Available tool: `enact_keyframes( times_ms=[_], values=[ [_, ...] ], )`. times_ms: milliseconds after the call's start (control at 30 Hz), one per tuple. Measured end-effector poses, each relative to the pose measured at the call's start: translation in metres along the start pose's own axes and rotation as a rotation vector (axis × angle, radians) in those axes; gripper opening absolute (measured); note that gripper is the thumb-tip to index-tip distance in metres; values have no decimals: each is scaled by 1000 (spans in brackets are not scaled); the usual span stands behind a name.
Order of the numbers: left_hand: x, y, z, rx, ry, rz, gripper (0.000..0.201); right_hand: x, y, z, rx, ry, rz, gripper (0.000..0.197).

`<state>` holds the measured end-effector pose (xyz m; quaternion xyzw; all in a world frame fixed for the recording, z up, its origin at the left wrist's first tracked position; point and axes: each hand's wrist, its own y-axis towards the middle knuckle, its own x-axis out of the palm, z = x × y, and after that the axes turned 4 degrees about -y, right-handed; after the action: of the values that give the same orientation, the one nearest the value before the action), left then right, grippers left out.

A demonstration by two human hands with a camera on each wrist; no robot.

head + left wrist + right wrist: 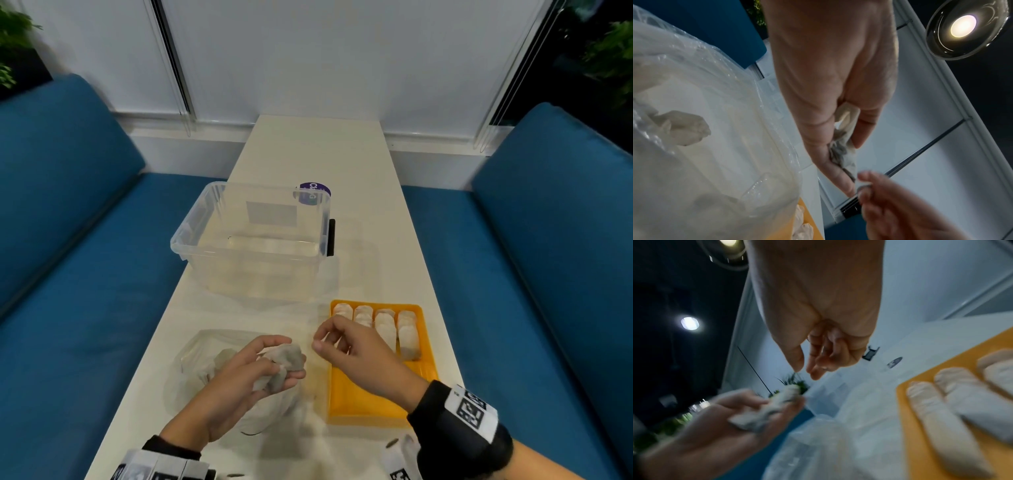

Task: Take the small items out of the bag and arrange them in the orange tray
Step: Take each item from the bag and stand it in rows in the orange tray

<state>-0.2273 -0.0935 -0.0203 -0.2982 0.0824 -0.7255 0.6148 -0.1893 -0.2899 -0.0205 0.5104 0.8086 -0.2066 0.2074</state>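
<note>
The left hand [239,373] grips a bunch of small pale sachets [286,365] above the clear plastic bag [191,370] on the bench [308,154], just left of the orange tray [359,401]. The right hand [356,349], nearer the tray with its four lengthwise rows of sachets, hovers just beside the bunch, fingers loosely curled and seemingly empty.
</note>
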Motion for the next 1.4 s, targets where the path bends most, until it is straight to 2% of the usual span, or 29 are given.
enact_keyframes(
  times_ms=[133,300,400,433,533,633,733,833,900,1100,1267,1333,1400],
  values=[
    [7,-2,3,5,-20,-58,37,12,-7,-7,-31,-18,-74,29],
    [13,-6,4,-19,-35,-84,42,12,-6,-1,-2,-6,-35,16],
    [13,-5,2,-27,1,-80,31,8,-8,1,64,114,-75,13],
    [15,-6,3,-24,46,-74,23,7,-8,2,86,180,-78,13],
    [16,-4,0,26,312,8,23,6,-11,5,155,368,-66,16],
    [16,-2,0,161,508,151,9,7,-12,8,199,470,-87,23],
    [16,0,1,276,573,191,6,8,-14,11,196,465,-120,20],
    [16,2,-1,327,644,184,12,8,-14,13,181,463,-141,20],
    [15,5,-2,371,689,205,6,8,-14,12,169,456,-167,18],
    [17,6,0,431,743,211,11,7,-16,14,137,293,-226,17],
    [18,-1,7,389,681,106,19,8,-16,15,38,214,-152,22],
    [17,-3,8,415,694,95,21,9,-14,16,11,242,-91,17],
    [19,-5,10,456,712,96,13,9,-13,17,-4,272,-58,9]
  ],
)
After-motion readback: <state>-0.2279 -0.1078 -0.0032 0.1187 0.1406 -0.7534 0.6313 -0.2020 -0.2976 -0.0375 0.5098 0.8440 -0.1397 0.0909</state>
